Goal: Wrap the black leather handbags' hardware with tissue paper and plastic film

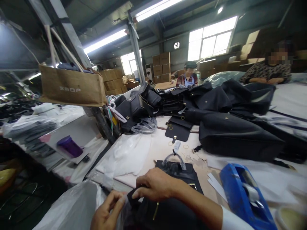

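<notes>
My right hand (154,185) rests knuckles-up at the bottom centre, fingers curled onto the edge of a black bag (165,210) with a gold zip pull. My left hand (105,212) is at the bottom left of it, fingers pinched on a clear plastic wrapper (123,214) at the bag's corner. Just beyond lies another black bag (178,171) with a plastic-wrapped handle.
A blue tape dispenser (242,195) sits to the right. A heap of black bags (216,111) covers the table's middle. White plastic sheets (127,153) lie left, a purple cup (69,146) on a side shelf, a brown carrier bag (72,85) above. Two people sit at the far side.
</notes>
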Demonstrator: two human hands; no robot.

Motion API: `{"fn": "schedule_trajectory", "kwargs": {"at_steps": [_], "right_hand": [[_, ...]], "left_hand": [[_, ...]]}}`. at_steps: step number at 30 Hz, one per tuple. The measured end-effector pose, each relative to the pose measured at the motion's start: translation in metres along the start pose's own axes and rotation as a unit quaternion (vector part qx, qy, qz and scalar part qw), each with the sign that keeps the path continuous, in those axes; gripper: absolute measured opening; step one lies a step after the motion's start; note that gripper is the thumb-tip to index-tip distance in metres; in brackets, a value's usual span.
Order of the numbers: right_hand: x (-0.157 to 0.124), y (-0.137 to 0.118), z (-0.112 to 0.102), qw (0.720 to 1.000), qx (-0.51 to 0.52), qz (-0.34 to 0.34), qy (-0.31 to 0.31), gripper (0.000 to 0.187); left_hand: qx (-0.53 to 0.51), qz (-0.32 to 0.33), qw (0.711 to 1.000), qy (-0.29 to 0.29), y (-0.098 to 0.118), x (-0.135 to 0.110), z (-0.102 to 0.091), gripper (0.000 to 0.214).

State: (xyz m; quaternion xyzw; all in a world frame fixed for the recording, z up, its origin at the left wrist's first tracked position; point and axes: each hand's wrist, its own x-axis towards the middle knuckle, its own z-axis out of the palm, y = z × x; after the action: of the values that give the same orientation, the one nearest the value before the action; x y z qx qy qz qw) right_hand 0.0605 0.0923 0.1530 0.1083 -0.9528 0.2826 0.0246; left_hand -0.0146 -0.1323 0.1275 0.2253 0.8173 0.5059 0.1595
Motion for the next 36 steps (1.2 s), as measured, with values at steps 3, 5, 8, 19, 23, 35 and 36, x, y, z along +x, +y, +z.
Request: {"fn": "schedule_trajectory", "kwargs": {"at_steps": [3, 5, 8, 19, 23, 35, 36], "right_hand": [[0.006, -0.002, -0.005, 0.999, 0.011, 0.002, -0.038, 0.037], [0.012, -0.006, -0.005, 0.997, -0.022, 0.0, -0.069, 0.03], [0.017, -0.01, -0.005, 0.99, -0.092, -0.007, -0.11, 0.026], [0.006, 0.018, -0.001, 0.98, -0.136, -0.003, -0.145, 0.025], [0.006, 0.028, 0.009, 0.989, -0.102, -0.026, -0.107, 0.022], [-0.008, 0.052, -0.007, 0.995, 0.023, 0.007, -0.092, 0.023], [-0.008, 0.051, -0.008, 0.996, 0.021, 0.01, -0.092, 0.023]], "left_hand": [[-0.014, 0.006, 1.0, -0.002, 0.002, 0.001, 0.005, 0.03], [-0.022, 0.016, 0.999, -0.02, 0.005, 0.001, 0.011, 0.03], [-0.033, 0.026, 0.998, -0.037, 0.009, 0.002, 0.018, 0.028], [0.002, -0.014, 0.998, -0.065, 0.006, 0.008, 0.02, 0.026], [0.035, 0.001, 0.993, -0.109, 0.01, 0.012, 0.023, 0.025], [0.009, 0.006, 0.997, -0.073, -0.001, 0.019, 0.035, 0.026], [0.007, 0.005, 0.998, -0.069, 0.0, 0.02, 0.036, 0.026]]}}
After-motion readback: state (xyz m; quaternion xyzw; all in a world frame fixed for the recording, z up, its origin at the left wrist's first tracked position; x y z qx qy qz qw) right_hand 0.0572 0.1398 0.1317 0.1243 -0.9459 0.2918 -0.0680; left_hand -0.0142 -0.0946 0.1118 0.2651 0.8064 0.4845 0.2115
